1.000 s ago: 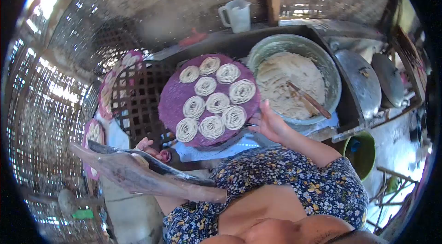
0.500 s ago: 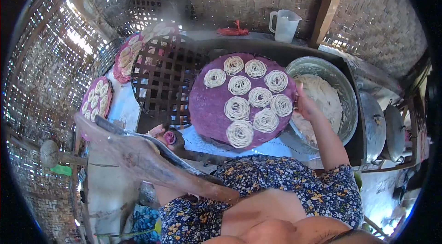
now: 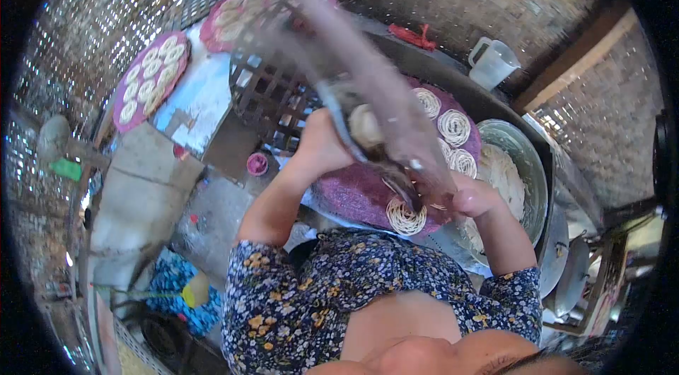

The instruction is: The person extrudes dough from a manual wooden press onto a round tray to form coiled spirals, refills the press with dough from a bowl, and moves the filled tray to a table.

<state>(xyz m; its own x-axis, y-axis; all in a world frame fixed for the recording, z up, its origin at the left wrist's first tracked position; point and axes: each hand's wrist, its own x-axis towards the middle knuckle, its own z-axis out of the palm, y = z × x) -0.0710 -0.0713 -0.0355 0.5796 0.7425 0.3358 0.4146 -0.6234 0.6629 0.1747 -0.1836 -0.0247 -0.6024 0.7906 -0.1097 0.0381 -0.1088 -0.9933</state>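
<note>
A long wooden hand press (image 3: pixel 403 120) with two arms is held slantwise in front of me, blurred by motion. Pale dough (image 3: pixel 365 125) shows between its arms. My left hand (image 3: pixel 322 140) grips its side, the fingers partly hidden behind it. My right hand (image 3: pixel 474 196) is closed at its near end. Below lies a round purple mat (image 3: pixel 346 195), partly covered by the press. White coils of thin noodle strands (image 3: pixel 406 216) rest on its right part. To the right, a metal basin (image 3: pixel 539 163) contains a mass of pale dough (image 3: pixel 503 170).
Two more round mats of coils, one a pink mat (image 3: pixel 117 115), lie at the back left. A dark woven lattice tray (image 3: pixel 283 103) is beside the purple mat. A plastic jug (image 3: pixel 493 64) and red plastic (image 3: pixel 412 36) stand at the back. Pot lids (image 3: pixel 568 276) are at the right.
The press has swung from the left to over the purple mat. My right hand has left the mat's edge for the press end. The view has turned and shifted.
</note>
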